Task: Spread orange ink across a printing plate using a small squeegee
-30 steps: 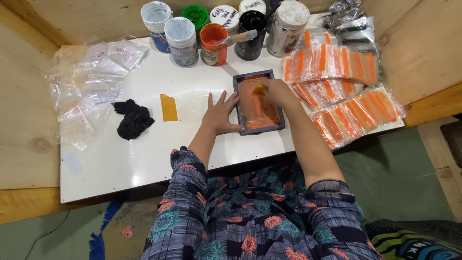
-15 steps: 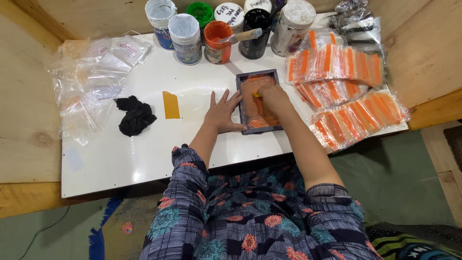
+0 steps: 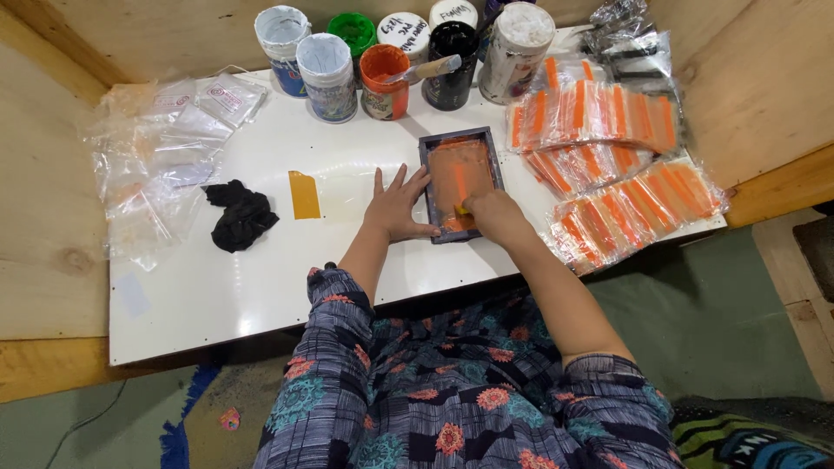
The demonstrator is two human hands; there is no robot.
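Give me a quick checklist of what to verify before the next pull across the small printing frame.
1. Left hand flat against the printing frame, steadying it: ok.
2. Right hand on the squeegee at the frame's near end: ok.
3. Orange ink covers the mesh: ok.
4. Piece under the frame aligned: cannot tell, hidden.
5. Orange paint pot open, with its stirring tool inside: ok.
6. Black rag lying left of the frame: ok.

Bare white table (image 3: 347, 165) left of frame (image 3: 460, 182); paint pots (image 3: 382, 82) behind; orange packets (image 3: 608, 156) right.
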